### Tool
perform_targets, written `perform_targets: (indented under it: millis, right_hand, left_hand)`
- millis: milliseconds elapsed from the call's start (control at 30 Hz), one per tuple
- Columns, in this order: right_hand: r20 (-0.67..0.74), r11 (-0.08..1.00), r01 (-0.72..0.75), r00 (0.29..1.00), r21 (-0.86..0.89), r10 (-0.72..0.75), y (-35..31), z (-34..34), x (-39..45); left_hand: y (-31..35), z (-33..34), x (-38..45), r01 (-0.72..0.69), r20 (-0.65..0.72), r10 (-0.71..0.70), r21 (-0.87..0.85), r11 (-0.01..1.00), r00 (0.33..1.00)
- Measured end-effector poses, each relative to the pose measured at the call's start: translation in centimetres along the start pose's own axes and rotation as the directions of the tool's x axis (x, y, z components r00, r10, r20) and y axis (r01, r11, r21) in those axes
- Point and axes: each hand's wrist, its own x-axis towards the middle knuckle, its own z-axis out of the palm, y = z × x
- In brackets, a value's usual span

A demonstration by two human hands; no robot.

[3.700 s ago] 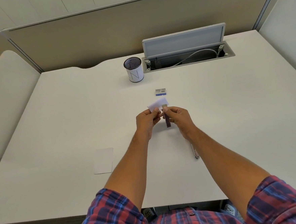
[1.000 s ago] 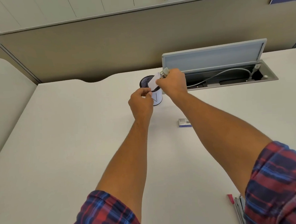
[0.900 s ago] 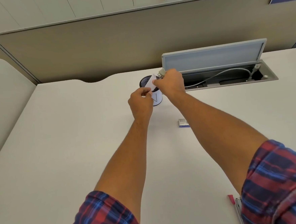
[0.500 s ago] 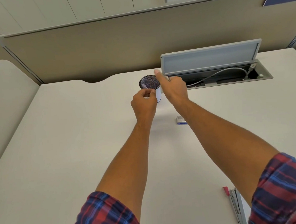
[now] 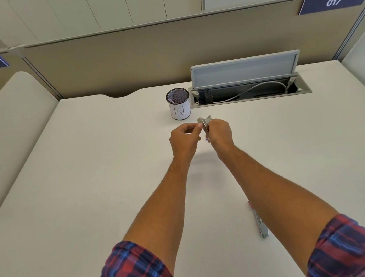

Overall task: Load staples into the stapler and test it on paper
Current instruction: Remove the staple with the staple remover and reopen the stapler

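Above the desk [image 5: 94, 187], the right hand [image 5: 220, 133] grips the stapler [image 5: 205, 123], held raised just in front of the mesh cup [image 5: 178, 104]. The left hand [image 5: 183, 139], fingers curled, meets the stapler's tip; whether its grip pinches anything cannot be told. A metal strip [image 5: 259, 221] lies near the right forearm.

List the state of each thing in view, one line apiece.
stapler: off the desk, gripped by the right hand
left hand: fingers curled, pinching at the stapler's tip
mesh cup: upright
cable hatch lid: raised open
metal strip: lying flat on the desk
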Motion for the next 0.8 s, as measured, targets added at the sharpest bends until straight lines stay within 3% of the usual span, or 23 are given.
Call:
perform_targets:
  millis: [267, 467, 800]
  right_hand:
    - [0.023, 0.998, 0.025, 0.999, -0.062, -0.024, 4.1, -2.0, -5.3]
    - [0.143, 0.976, 0.035, 0.990, -0.213, -0.004, 6.7, -3.9, -7.9]
    - [0.285, 0.932, 0.012, 0.953, -0.362, 0.098, 8.1, -6.2, -9.1]
  left_hand:
    - [-2.0, -0.3, -5.0, 0.076, 0.025, -0.075, -0.041, 0.996, 0.997]
    - [-4.5, -1.0, -8.0, 0.120, 0.054, -0.126, 0.109, 0.987, 0.991]
    - [-6.7, -1.1, -11.4, 0.188, 0.114, -0.211, 0.185, 0.965, 0.971]
